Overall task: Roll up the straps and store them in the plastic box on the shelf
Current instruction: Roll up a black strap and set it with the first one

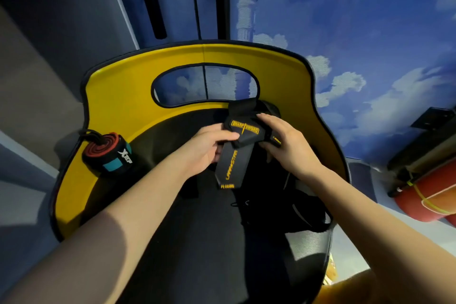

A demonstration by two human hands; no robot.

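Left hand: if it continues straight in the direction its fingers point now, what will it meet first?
The left hand points rightward and already grips the black strap. Beyond it probably comes the right hand, though depth is unclear.

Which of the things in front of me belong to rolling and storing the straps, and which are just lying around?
Part of the job:
- black strap with yellow lettering, gripped by the left hand and right hand
- rolled red and black wrap on the chair's left edge
- more black straps on the seat

Just lying about:
- yellow chair
- red roll at right

No plastic box in view.
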